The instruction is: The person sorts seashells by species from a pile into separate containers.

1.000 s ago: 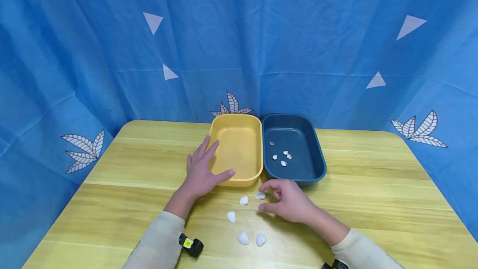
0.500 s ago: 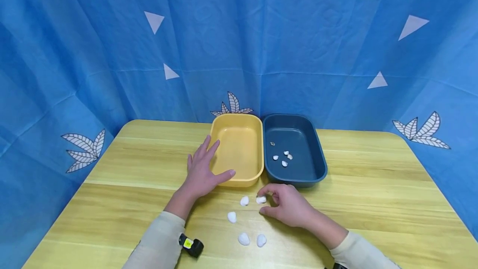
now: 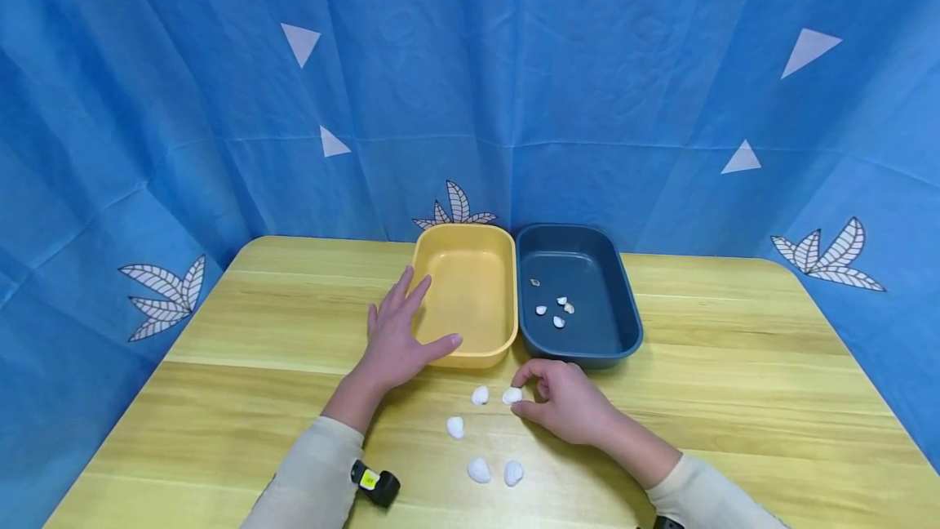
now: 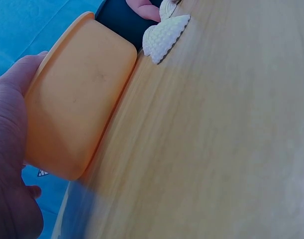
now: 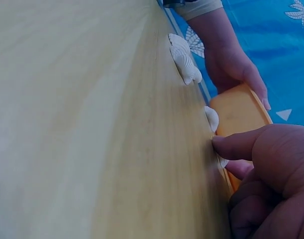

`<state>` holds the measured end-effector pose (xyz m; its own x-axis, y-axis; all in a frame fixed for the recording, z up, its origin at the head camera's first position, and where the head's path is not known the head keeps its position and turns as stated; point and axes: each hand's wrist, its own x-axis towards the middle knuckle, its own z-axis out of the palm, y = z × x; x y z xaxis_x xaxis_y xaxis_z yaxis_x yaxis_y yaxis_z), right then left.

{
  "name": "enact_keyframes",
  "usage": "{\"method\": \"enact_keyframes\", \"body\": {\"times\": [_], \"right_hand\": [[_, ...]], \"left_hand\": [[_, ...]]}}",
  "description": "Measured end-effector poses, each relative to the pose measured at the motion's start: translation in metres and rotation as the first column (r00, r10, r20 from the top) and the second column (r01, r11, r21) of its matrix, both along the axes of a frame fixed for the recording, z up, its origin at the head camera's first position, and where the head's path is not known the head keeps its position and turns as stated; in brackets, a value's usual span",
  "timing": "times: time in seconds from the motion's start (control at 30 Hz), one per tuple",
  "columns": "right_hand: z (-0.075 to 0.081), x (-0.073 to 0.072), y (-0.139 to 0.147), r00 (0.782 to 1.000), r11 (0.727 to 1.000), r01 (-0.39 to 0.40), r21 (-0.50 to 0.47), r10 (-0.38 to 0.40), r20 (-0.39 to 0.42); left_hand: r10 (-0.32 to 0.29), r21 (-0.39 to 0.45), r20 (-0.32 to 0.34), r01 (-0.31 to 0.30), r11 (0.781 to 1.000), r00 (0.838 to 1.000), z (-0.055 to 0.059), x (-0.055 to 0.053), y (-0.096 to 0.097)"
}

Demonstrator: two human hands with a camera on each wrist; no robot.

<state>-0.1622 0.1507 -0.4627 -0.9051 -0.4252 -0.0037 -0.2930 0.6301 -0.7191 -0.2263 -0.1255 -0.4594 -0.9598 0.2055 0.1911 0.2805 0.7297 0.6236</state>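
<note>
My right hand (image 3: 565, 404) is low over the table just in front of the dark blue bin. Its thumb and forefinger pinch a white seashell (image 3: 511, 396) by its edges; the right wrist view shows the thumb low at the tabletop, hiding most of this shell. Spread across the left side of the yellow bin (image 3: 470, 359), my left hand (image 3: 395, 341) rests with straight fingers, its thumb lying over the front rim. Another white seashell (image 3: 480, 395) lies just left of the pinched one, and a further shell (image 3: 455, 428) sits nearer to me.
Two more shells (image 3: 479, 470) lie side by side toward the front of the wooden table (image 3: 734, 398). Several small shells (image 3: 559, 322) are inside the dark blue bin (image 3: 630, 325), which stands against the yellow one. A blue patterned curtain (image 3: 587, 104) hangs behind the table.
The right hand's fingers have closed in on the shell, which has slid slightly toward me from beside the bins. My left hand has stayed on the yellow bin.
</note>
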Motion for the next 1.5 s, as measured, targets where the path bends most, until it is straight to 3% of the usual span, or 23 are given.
{"method": "enact_keyframes", "body": {"times": [0.47, 0.93, 1.2, 1.5], "right_hand": [[0.002, 0.002, 0.001, 0.998, 0.999, -0.04, 0.002, 0.039, 0.046], [0.006, 0.002, 0.001, 0.996, 1.0, -0.023, -0.002, 0.023, 0.089], [0.027, 0.005, -0.001, 0.993, 0.998, 0.0, -0.066, 0.008, 0.12], [0.062, -0.007, -0.003, 1.0, 0.99, 0.01, -0.14, -0.007, 0.02]], "left_hand": [[-0.003, 0.011, 0.011, 0.003, 1.0, 1.0, 0.002, 0.002, -0.001], [0.002, 0.004, 0.017, -0.002, 1.0, 1.0, 0.002, 0.002, 0.0], [-0.001, 0.003, 0.011, 0.001, 1.0, 1.0, 0.001, 0.001, 0.0], [-0.004, 0.019, 0.008, 0.004, 1.0, 1.0, 0.001, 0.001, 0.0]]}}
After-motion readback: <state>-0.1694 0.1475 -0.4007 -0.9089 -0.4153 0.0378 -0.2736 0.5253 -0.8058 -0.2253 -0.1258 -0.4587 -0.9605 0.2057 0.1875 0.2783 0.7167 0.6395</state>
